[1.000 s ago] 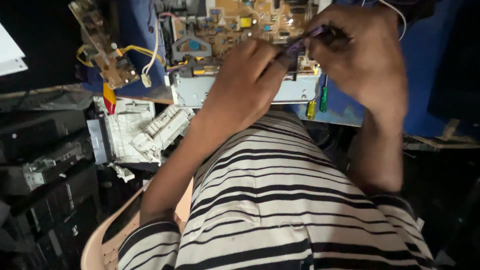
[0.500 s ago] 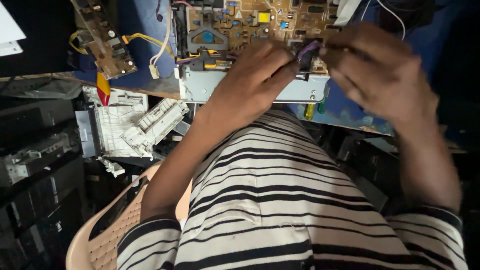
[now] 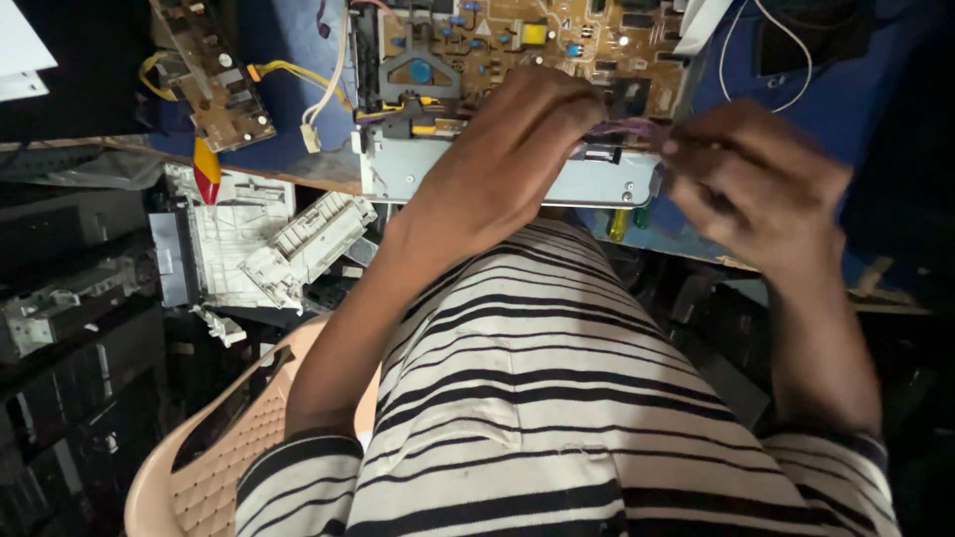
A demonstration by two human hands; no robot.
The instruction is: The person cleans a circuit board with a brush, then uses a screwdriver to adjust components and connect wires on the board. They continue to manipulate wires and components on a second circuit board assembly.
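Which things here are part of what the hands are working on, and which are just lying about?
In hand: left hand and right hand pinching a thin purple wire bundle, over the brown circuit board on its grey metal frame.

Lying about: small loose brown circuit board, white plastic housing parts, beige plastic chair.

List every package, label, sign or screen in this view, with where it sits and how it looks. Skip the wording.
No packages, signs or screens show.
White paper sheets: top left edge, plain white, no print readable.
Yellow square part: on the large brown circuit board at top centre; whether it bears a label cannot be told.
Hands: left hand and right hand hold a purple wire bundle at the board's front edge.
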